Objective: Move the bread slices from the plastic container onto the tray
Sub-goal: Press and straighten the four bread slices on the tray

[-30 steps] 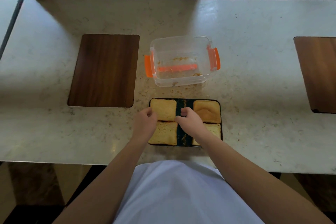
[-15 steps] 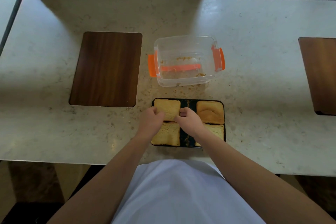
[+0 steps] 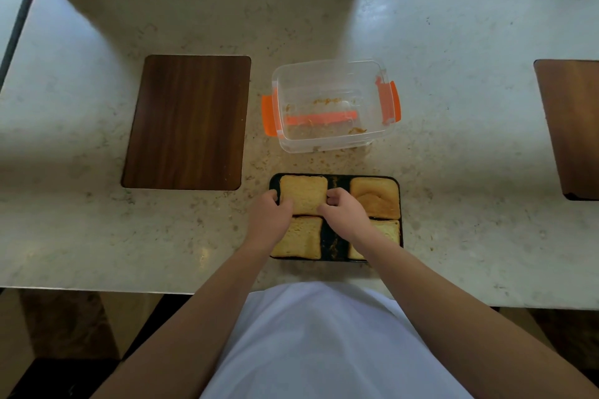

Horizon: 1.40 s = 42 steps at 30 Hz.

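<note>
your left hand [image 3: 270,219] and right hand [image 3: 345,215] both pinch the far-left slice [image 3: 303,194] by its left and right edges — fingers curled onto the bread, which lies flat on the tray [image 3: 334,180]. three more slices lie on that dark tray: far-right slice [image 3: 376,197], near-left slice [image 3: 303,238] partly under your left wrist, and near-right slice [image 3: 387,232] mostly hidden by your right forearm. the tray sits on the counter [image 3: 470,155] near its near edge. the container [image 3: 330,105] stands just beyond the tray, open, clear with orange clips, holding only crumbs — more crumbs lie scattered between it and the tray. a wooden board [image 3: 186,121] lies left of the container.
</note>
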Available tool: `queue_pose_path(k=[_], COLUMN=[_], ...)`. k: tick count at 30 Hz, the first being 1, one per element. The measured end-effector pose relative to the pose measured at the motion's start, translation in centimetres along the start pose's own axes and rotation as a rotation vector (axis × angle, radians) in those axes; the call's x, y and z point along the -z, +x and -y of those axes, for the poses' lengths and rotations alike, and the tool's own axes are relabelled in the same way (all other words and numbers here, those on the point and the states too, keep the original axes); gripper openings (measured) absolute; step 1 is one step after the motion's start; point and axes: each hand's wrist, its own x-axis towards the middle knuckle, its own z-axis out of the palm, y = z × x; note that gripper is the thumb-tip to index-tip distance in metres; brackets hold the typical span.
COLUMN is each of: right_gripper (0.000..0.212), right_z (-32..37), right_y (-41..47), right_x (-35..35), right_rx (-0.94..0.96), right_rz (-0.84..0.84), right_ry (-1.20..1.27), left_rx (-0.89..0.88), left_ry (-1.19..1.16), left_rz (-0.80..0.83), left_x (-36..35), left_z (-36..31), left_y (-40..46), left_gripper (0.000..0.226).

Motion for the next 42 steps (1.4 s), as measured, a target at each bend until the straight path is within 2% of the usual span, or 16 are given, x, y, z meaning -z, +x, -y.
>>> queue_pose_path(k=[2,4,8,10,12,14,18,21,27,30,35,42], right_gripper=[0.060,0.060,0.060,0.057,0.050,0.044,0.047,0.048,0.048,0.049,0.050,0.048], right_z=[-0.1,-0.3,-0.6,-0.8,-1.3,-1.9,-3.0,-3.1,-3.1,-3.1,-3.1,-2.9], right_y=[-0.1,-0.2,-0.5,-1.0,-1.7,-2.5,-3.7,-4.2,-4.1,-4.1,-3.9,-3.7], right_x=[0.1,0.5,1.5,1.8,1.7,1.2,0.2,-0.3,-0.8,-1.0,-1.1,-1.1], right_rx=[0.002,0.001,0.005,0.019,0.040,0.045,-0.002,-0.025,-0.026,-0.029,-0.043,-0.053], right_rz=[-0.005,-0.017,-0.045,-0.071,-0.071,-0.005,0.110,0.138,0.151,0.158,0.167,0.169], right_ry=[0.002,0.007,0.004,-0.003,-0.014,-0.054,-0.096,-0.099,-0.116,-0.116,-0.105,-0.085], left_rx=[0.017,0.021,0.004,-0.001,-0.006,-0.046,0.002,0.023,0.053,0.039,-0.081,0.040], left_ry=[0.013,0.003,-0.004,0.000,0.031,0.095,0.202,0.180,0.203,0.203,0.232,0.213], left_rz=[0.008,0.028,0.067,0.062,0.019,0.011,0.085,0.110,0.085,0.063,0.040,0.093], left_x=[-0.3,-0.7,-0.5,0.1,1.1,2.1,2.8,2.5,1.9,1.9,1.8,1.0], left_z=[-0.2,-0.5,-1.0,-0.8,-0.1,0.9,2.4,3.0,2.6,2.4,2.6,2.6], left_y=[0.1,0.1,-0.4,-0.7,-1.3,-1.9,-3.0,-3.2,-3.5,-3.6,-3.8,-3.1], left_gripper=[0.033,0.040,0.035,0.011,0.017,0.009,0.020,0.032,0.038,0.038,0.033,0.020])
